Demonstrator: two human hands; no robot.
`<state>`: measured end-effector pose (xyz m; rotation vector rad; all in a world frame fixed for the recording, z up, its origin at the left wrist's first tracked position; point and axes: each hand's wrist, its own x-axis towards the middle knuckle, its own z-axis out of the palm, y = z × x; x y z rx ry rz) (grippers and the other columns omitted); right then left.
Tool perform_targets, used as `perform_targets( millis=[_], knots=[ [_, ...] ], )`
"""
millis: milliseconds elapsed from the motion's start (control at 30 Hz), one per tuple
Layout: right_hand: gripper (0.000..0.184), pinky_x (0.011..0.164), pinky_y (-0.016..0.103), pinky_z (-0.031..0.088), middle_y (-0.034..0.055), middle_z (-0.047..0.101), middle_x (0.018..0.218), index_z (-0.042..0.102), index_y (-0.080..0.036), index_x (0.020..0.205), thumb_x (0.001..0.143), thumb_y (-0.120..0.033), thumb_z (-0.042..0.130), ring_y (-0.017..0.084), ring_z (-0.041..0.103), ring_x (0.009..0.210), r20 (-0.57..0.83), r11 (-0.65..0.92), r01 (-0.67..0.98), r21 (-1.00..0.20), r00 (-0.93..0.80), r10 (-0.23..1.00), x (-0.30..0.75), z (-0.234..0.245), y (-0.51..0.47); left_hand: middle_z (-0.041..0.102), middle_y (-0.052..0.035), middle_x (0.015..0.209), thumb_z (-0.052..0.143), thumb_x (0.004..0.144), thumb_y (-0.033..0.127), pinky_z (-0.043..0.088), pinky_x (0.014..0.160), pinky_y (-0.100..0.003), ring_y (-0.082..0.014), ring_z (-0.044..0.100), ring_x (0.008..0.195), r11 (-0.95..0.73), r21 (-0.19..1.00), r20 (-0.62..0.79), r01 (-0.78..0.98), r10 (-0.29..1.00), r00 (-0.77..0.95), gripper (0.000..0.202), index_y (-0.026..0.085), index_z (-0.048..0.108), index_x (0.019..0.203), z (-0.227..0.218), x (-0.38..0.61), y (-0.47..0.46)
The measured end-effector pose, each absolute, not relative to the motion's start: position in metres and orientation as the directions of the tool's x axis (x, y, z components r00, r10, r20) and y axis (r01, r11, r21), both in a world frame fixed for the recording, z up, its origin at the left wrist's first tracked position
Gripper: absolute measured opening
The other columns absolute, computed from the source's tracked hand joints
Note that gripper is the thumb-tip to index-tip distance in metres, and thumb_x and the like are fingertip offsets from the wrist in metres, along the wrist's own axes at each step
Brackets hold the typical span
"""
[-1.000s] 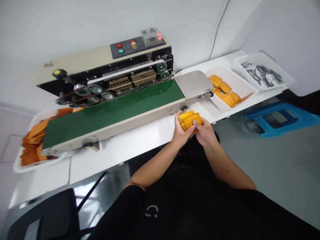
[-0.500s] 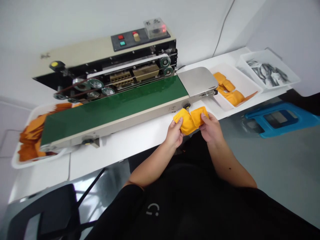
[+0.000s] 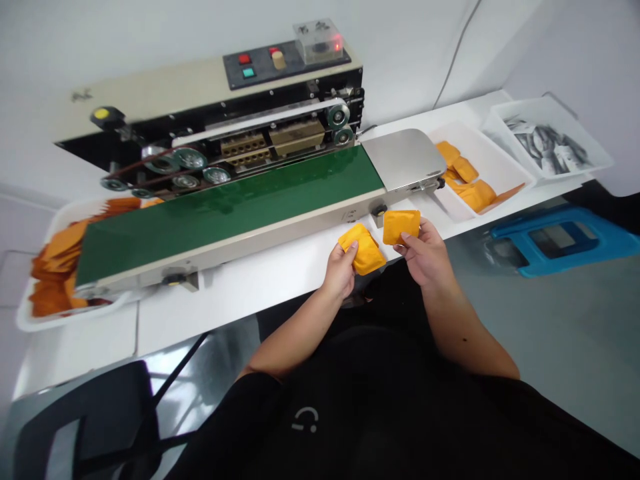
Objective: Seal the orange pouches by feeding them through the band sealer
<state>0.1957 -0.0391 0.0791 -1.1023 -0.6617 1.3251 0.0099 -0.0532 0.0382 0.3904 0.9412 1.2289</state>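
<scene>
The left hand [image 3: 341, 270] pinches an orange pouch [image 3: 367, 252], the right hand [image 3: 424, 255] another pouch [image 3: 401, 227] (light grips): either could slip beside the green conveyor belt [image 3: 225, 217].

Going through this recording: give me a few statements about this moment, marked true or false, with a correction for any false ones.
The left hand holds an orange pouch, and the right hand holds another orange pouch. True.

The left hand rests on the green conveyor belt. False: it is in front of the belt, above the white table.

A white tray of orange pouches sits beyond the belt's steel end plate. True.

A blue stool stands on the table. False: it is on the floor beside the table.
</scene>
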Motion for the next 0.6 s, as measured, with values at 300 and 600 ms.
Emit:
perform_targets(
  millis=[300, 600],
  knots=[
    [0.045, 0.095, 0.043, 0.069, -0.0022, 0.083, 0.107, 0.077, -0.035, 0.098, 0.068, -0.046, 0.108, 0.024, 0.079, 0.106, -0.149, -0.108, -0.535, -0.838, 0.035, 0.988, 0.188, 0.090, -0.048, 0.084, -0.0119, 0.124, 0.097, 0.082, 0.054, 0.065, 0.107, -0.046, -0.0287, 0.082, 0.113, 0.335, 0.737, -0.360, -0.587, 0.930, 0.079, 0.065, 0.018, 0.071, 0.129, 0.019, -0.020, -0.052],
    [0.046, 0.045, 0.020, 0.050, -0.0007, 0.078, 0.098, 0.071, -0.029, 0.113, 0.082, -0.048, 0.100, 0.014, 0.073, 0.068, -0.284, -0.324, -0.390, -0.862, -0.158, 0.946, 0.185, 0.122, -0.039, 0.083, -0.0158, 0.123, 0.103, 0.079, 0.047, 0.064, 0.099, -0.044, -0.0285, 0.082, 0.103, 0.550, 0.715, -0.273, -0.431, 0.787, 0.553, 0.064, 0.015, 0.076, 0.128, 0.019, -0.046, -0.014]
  ],
)
